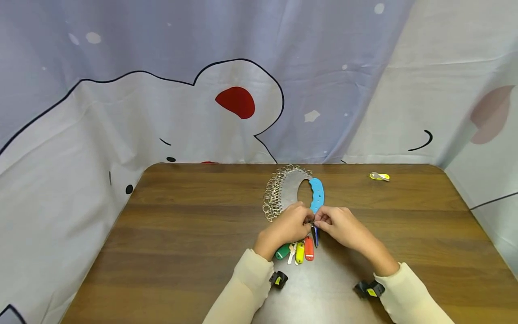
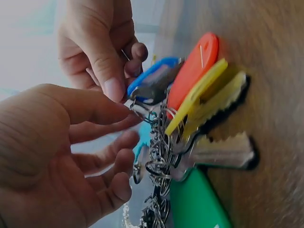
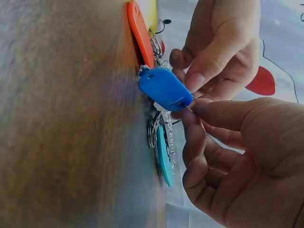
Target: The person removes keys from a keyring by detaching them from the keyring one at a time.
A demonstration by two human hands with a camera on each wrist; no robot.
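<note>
My left hand pinches a metal ring at the lower end of a grey toothed metal key holder with a blue handle. With thumb and fingertip, my right hand pinches a thin wire ring passing through the end of a blue key tag. The hands almost meet. A key hangs by the blue tag in the left wrist view. Below the left hand are a red tag, a yellow tag, a green tag and a silver key.
Several split rings line the outer edge of the key holder. A key with a yellow tag lies at the far right of the brown wooden table. Behind the table hangs a printed curtain.
</note>
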